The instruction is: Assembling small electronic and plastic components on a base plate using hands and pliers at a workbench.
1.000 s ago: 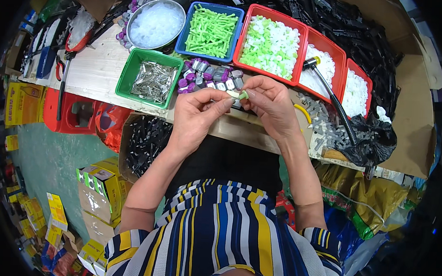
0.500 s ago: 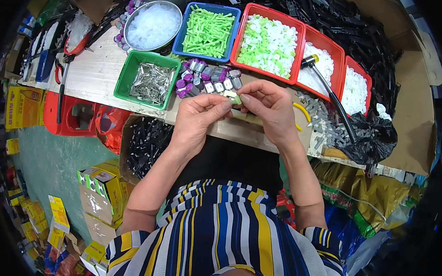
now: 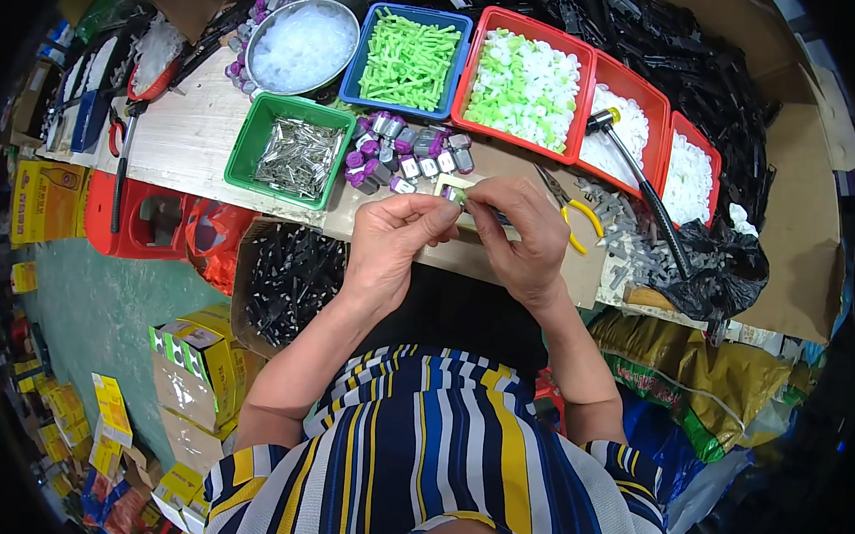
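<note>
Above the front edge of the bench, my left hand (image 3: 397, 242) pinches a small pale-green and whitish plastic part (image 3: 449, 185) between thumb and fingertips. My right hand (image 3: 522, 242) meets it from the other side, thumb and index finger closed on the same part; the fingers cover much of it. Just beyond my left hand lies a cluster of grey and purple small parts (image 3: 409, 150). Pliers with yellow handles (image 3: 585, 217) rest to the right of my right hand. A green bin (image 3: 233, 168) of shiny metal pins stands to the left.
Behind stand a metal bowl (image 3: 251, 54) of clear pieces, a blue bin (image 3: 352, 78) of green sticks and red bins (image 3: 583, 83) of white and green pieces. A black-handled hammer (image 3: 652, 196) leans across them. Grey bits and a black plastic bag (image 3: 728, 271) lie right.
My right hand has shifted slightly and its fingers have curled over the small part. The pliers show more fully now, and the part appears turned between my fingertips.
</note>
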Demonstrator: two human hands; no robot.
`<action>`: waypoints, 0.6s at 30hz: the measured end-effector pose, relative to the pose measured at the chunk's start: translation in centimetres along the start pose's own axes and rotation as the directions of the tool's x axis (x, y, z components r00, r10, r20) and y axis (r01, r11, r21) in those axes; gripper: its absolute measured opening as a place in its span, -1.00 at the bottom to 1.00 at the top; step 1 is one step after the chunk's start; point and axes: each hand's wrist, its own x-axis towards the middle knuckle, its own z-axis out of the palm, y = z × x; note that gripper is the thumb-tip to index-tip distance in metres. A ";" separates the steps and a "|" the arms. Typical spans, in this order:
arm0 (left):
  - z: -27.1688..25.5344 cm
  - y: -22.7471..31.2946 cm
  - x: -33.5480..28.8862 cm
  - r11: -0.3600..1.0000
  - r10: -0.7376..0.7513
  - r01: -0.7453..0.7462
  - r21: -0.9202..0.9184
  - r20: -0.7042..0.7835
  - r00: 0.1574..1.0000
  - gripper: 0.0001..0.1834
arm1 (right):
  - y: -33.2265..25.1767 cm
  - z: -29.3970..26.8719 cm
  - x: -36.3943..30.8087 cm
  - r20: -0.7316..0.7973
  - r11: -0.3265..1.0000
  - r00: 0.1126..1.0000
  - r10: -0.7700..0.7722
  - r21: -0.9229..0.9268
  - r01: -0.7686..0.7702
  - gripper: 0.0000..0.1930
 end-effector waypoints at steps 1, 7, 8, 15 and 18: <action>0.1 0.0 -0.1 1.000 0.000 0.000 0.002 -0.001 1.000 -0.80 | 0.0 0.0 0.0 -0.001 1.000 1.000 0.000 0.001 0.000 -0.78; -0.1 -0.1 0.2 0.933 0.237 -0.223 0.282 -0.016 0.971 -0.78 | 0.1 -0.2 -0.4 0.032 0.999 0.999 -0.031 -0.026 0.032 -0.77; 0.3 0.3 0.3 0.890 0.303 -0.291 0.352 0.022 0.953 -0.76 | 0.1 -0.3 -0.5 0.050 1.000 0.999 -0.014 -0.004 0.015 -0.77; -0.1 1.7 1.0 0.648 0.352 -0.479 0.592 0.324 0.878 -0.66 | 0.2 -0.6 -0.8 0.099 0.999 0.995 0.027 0.027 -0.030 -0.79; -0.4 1.4 1.3 0.639 0.360 -0.492 0.591 0.336 0.871 -0.67 | 0.3 -0.6 -0.9 0.113 0.999 0.993 0.040 0.014 -0.042 -0.79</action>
